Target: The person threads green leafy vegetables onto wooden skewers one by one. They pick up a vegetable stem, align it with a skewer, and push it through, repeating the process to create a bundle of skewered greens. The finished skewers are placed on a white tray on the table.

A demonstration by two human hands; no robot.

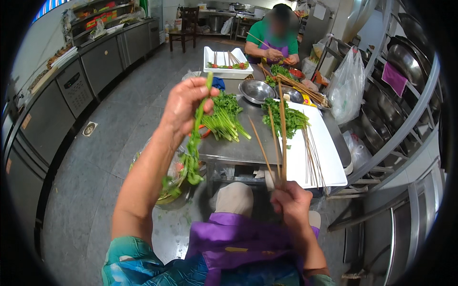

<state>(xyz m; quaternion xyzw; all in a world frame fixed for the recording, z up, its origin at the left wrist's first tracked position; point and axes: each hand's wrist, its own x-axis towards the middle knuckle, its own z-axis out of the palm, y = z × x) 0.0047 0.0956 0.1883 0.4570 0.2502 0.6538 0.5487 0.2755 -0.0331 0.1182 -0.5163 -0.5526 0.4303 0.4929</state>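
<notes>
Raised over the near left side of the steel table, my left hand (pixel 189 102) grips a leafy green stalk (pixel 195 137) near its stem end, with the leaves hanging down. My right hand (pixel 293 202) holds several thin wooden skewers (pixel 282 143) by their lower ends, points up and fanned. A bunch of leafy greens with long stems (pixel 225 119) lies on the table between the hands. More leafy greens (pixel 290 118) rest on a white tray (pixel 322 143) at the right, with several loose skewers (pixel 311 153) below them.
Across the steel table (pixel 243 150) a person in green (pixel 272 46) handles a skewer. Metal bowls (pixel 257 91), stacked white trays (pixel 229 73) with skewered greens and a bundle of sticks (pixel 304 87) stand at the far side. A basin (pixel 173 200) is low at left, a rack (pixel 390 150) at right.
</notes>
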